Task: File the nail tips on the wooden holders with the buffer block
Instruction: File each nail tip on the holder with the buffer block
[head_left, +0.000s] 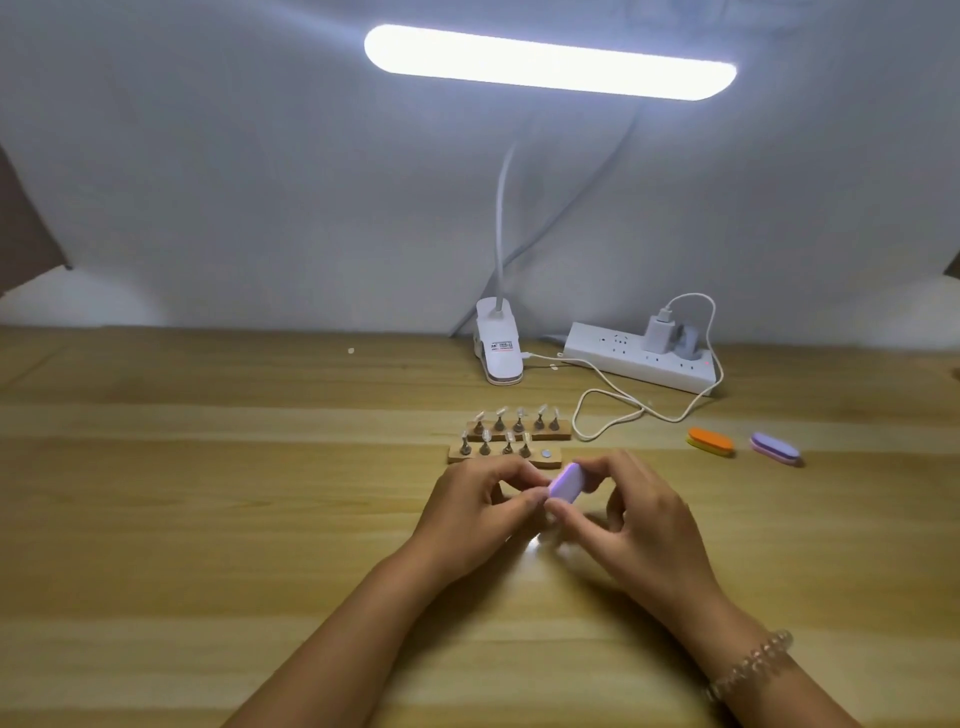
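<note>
Head view: the buffer block (565, 483) is lilac with rounded ends, held tilted above the tabletop (208, 519), just in front of the near wooden holder (457, 456). The right hand (639, 525) pinches it between thumb and fingers. The left hand (478, 509) is curled, fingertips at the block's lower end; whether they grip anything cannot be determined. Nail tips (519, 413) stand on pegs in both holders. An orange block (710, 441), a second lilac block (775, 448) and a power strip (639, 361) lie well to the right.

Two wooden holders (563, 434) (556, 458); nine nail tips (479, 415); three buffer blocks (565, 483) (710, 441) (775, 448); one clip lamp (498, 348); one power strip (639, 361); two hands (472, 509) (639, 525).
</note>
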